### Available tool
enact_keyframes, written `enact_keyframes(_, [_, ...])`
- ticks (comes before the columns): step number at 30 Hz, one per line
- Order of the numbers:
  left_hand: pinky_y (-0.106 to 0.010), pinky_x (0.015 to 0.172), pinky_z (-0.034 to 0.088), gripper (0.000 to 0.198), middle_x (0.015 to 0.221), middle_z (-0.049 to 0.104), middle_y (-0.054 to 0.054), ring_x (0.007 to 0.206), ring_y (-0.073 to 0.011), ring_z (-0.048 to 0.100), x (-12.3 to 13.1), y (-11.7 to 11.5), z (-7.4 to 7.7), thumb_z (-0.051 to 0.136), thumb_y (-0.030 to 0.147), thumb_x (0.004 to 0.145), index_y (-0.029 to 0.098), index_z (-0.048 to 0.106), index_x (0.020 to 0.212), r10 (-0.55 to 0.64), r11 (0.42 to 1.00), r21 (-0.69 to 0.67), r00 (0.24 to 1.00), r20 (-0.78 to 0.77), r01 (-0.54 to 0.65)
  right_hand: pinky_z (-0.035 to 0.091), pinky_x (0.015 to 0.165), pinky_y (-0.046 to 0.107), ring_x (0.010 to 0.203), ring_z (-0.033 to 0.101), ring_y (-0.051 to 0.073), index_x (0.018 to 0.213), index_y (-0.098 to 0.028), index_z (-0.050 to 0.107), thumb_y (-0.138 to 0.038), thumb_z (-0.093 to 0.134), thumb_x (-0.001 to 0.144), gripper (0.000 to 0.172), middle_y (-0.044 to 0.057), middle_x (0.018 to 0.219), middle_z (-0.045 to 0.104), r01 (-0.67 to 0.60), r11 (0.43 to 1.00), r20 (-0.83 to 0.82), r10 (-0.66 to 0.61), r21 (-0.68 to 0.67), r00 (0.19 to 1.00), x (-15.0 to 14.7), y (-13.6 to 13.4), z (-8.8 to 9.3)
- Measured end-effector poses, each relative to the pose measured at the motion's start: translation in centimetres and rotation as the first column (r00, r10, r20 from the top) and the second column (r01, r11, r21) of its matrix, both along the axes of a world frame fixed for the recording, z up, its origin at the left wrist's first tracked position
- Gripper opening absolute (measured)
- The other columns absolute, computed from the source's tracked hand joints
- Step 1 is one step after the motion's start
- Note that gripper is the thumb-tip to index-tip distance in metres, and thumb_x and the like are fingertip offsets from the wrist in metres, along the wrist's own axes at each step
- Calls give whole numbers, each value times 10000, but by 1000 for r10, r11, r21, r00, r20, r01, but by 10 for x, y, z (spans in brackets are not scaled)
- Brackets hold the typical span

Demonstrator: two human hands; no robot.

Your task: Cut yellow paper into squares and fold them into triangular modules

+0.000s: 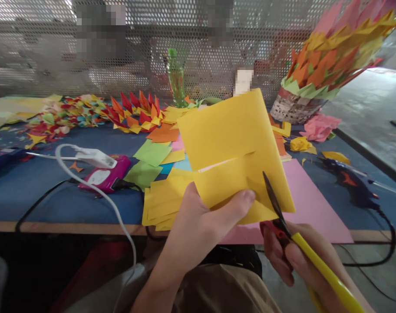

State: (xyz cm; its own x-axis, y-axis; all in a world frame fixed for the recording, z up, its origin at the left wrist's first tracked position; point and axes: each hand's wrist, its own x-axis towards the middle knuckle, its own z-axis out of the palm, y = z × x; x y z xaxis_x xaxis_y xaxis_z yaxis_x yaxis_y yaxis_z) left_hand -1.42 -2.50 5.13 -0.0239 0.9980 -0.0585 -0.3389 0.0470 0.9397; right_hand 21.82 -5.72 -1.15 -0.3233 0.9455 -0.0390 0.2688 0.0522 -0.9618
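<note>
My left hand [198, 226] pinches the lower edge of a folded yellow paper sheet [233, 148], thumb on its front, and holds it up above the table edge. A cut runs part way across the sheet from the left. My right hand [295, 256] grips scissors [282, 217] with yellow and red handles. Their dark blade lies against the sheet's lower right part. A stack of cut yellow paper pieces [159, 202] lies on the blue table [28, 187] just behind my left hand.
A pink sheet [315, 208] lies at the table's front right, a blue glue gun [351, 182] with its cord beyond it. On the left are a white charger [94, 157] on a pink device [103, 176], coloured paper spikes [133, 111], a green bottle [176, 78], and a tall paper craft [331, 56] at back right.
</note>
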Motion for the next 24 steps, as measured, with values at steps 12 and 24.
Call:
enact_keyframes(12, [-277,821,692,124,1048,868,-47,904,-209,822,7,-3,1,860,227,905,195,838,1022,17,1000,-18,1000,13,-17,395,527,305,524,440,147,796,-246,569,-849,493,1020,647,-15,579,496,-74,991,-28,72,-112,997,-20,3,21])
enact_keyframes(24, [-319,879,686,152,1091,866,-67,965,-242,831,3,-1,3,848,244,911,178,826,1046,-42,999,-36,998,-36,40,332,545,316,480,436,118,762,-243,542,-811,502,1051,639,-28,526,520,48,993,-40,-52,-108,998,-35,-5,26])
